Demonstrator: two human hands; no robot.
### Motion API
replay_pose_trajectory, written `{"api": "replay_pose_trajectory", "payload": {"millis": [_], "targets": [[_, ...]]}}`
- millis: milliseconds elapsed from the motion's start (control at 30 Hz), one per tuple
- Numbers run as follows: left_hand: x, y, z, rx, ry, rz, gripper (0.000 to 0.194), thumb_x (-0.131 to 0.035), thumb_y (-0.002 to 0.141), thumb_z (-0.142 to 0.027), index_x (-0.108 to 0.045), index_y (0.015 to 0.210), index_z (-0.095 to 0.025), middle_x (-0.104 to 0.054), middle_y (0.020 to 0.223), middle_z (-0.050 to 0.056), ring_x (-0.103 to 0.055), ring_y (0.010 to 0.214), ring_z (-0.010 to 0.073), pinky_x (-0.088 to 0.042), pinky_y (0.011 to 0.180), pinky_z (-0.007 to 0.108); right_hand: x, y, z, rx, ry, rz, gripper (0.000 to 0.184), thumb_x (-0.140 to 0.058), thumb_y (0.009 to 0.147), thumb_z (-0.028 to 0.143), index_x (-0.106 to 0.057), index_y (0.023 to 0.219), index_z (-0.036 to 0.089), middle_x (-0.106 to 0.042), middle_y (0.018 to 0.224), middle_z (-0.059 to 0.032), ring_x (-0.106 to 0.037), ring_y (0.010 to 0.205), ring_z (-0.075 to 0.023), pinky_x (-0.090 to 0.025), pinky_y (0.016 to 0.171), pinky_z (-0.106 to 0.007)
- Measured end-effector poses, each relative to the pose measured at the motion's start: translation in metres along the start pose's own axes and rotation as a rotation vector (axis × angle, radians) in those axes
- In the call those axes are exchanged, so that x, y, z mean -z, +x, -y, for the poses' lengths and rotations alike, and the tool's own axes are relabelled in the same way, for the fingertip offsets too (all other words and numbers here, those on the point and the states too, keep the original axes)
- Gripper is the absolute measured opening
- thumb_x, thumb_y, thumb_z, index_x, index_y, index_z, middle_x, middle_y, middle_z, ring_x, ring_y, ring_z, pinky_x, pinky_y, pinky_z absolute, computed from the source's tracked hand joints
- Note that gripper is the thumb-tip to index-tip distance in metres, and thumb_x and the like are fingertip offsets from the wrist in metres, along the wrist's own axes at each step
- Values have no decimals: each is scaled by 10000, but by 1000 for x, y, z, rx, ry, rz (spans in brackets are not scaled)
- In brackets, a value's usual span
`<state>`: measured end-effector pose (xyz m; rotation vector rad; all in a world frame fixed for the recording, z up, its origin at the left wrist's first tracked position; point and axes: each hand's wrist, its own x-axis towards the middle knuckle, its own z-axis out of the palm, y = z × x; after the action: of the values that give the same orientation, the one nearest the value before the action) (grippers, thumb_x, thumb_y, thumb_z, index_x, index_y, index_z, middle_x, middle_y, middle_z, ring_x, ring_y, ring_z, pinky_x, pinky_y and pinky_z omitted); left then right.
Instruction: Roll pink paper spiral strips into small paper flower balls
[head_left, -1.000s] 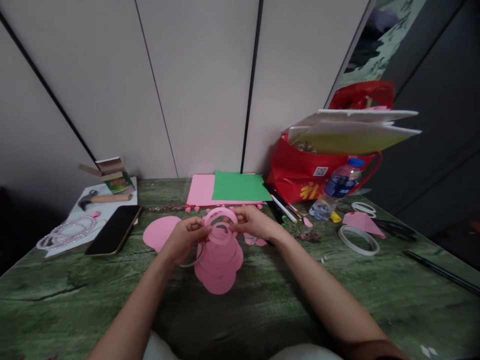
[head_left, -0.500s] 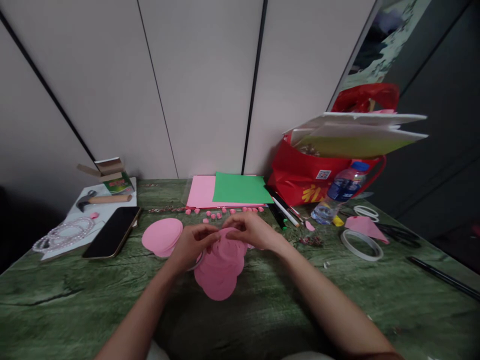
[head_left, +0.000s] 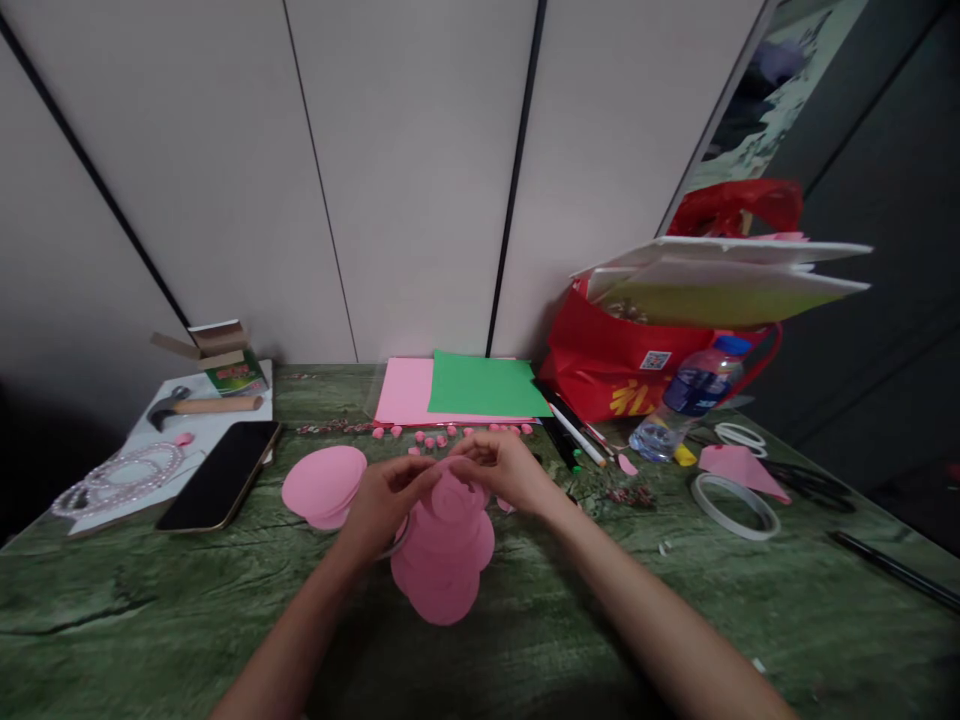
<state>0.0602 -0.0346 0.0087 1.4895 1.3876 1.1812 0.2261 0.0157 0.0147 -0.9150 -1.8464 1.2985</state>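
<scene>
A pink paper flower (head_left: 444, 560) of overlapping round petals is between my hands, low over the table. My left hand (head_left: 386, 500) pinches its upper left edge with thumb and forefinger. From the right, my right hand (head_left: 506, 468) has its fingertips closed on the top edge. Part of the petals is hidden behind the fingers. Left of my left hand lies a stack of pink paper circles (head_left: 324, 482). Several small pink curled paper pieces (head_left: 430, 441) are spread behind my hands.
Pink and green paper sheets (head_left: 487, 385) lie at the back. On the left are a phone (head_left: 221, 475), a hammer (head_left: 206, 405), a bead strand (head_left: 120, 480) and an opened box (head_left: 232, 370). On the right stand a red bag (head_left: 600, 365) and a bottle (head_left: 690, 395), near a tape roll (head_left: 735, 507).
The view has shifted slightly, so the table sits a little lower. Both hands keep their pinch at the flower's top edge, with only small finger movements.
</scene>
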Motion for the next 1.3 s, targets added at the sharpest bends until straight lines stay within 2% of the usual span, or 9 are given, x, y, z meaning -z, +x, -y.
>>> {"api": "replay_pose_trajectory", "payload": {"millis": [133,300,500,667,867,1000,1133,1233,1300], "targets": [[-2,-1,-2,35,64,30,198,-570,718,-317,-689,724,-159,-688,703,21,-591,661,161,-447,604,246,-8,-2,-3,-26,-8,49,144,-633,684,248,-615,787,150,-599,583,10,-550,515,-110,-410,494,-219],[-3,-1,-5,63,33,-79,184,-576,705,-307,-639,632,-149,-621,575,-3,-541,537,125,-423,542,230,-10,-4,-5,2,-77,54,141,-634,675,199,-616,808,154,-614,627,4,-555,531,-114,-414,499,-224],[-3,-2,-5,57,-62,-143,173,-625,665,-316,-638,651,-145,-628,596,2,-565,584,135,-438,572,236,-13,-2,-12,-82,-17,105,134,-629,683,198,-608,807,152,-595,570,19,-559,482,-120,-413,460,-226],[-1,-2,-2,51,-152,-207,151,-624,682,-296,-641,653,-150,-605,562,-15,-553,559,121,-440,555,224,-13,0,-14,-118,19,51,102,-641,681,209,-604,742,136,-604,590,5,-551,517,-113,-396,465,-217],[2,-1,-2,41,-58,-263,160,-646,675,-305,-677,719,-154,-646,620,6,-562,574,133,-445,518,223,1,-2,-4,-241,139,192,197,-672,655,229,-603,819,146,-625,666,4,-576,562,-105,-484,521,-236],[2,-2,-5,-72,15,-246,120,-652,673,-274,-683,702,-162,-671,724,31,-597,672,153,-476,588,238,12,-3,-4,-237,61,214,127,-616,703,237,-607,785,140,-616,594,4,-589,528,-109,-494,509,-232],[0,-2,-7,-234,-8,-200,66,-648,676,-223,-676,672,-163,-653,745,34,-588,755,154,-475,676,246,23,-5,-2,-206,-207,260,71,-604,686,171,-629,748,149,-608,542,15,-568,475,-105,-429,451,-202],[-1,-3,-9,-185,-47,-116,78,-628,706,-217,-652,656,-162,-618,626,4,-562,624,119,-459,601,224,26,-6,4,-109,-364,155,65,-611,684,163,-657,730,164,-634,577,8,-563,517,-104,-401,482,-207],[-2,-5,-9,-121,-84,-50,112,-612,730,-237,-637,653,-159,-575,538,-18,-520,522,96,-429,520,206,25,-6,8,-28,-268,61,55,-610,707,196,-656,703,168,-648,628,1,-571,573,-107,-419,530,-219]]}}
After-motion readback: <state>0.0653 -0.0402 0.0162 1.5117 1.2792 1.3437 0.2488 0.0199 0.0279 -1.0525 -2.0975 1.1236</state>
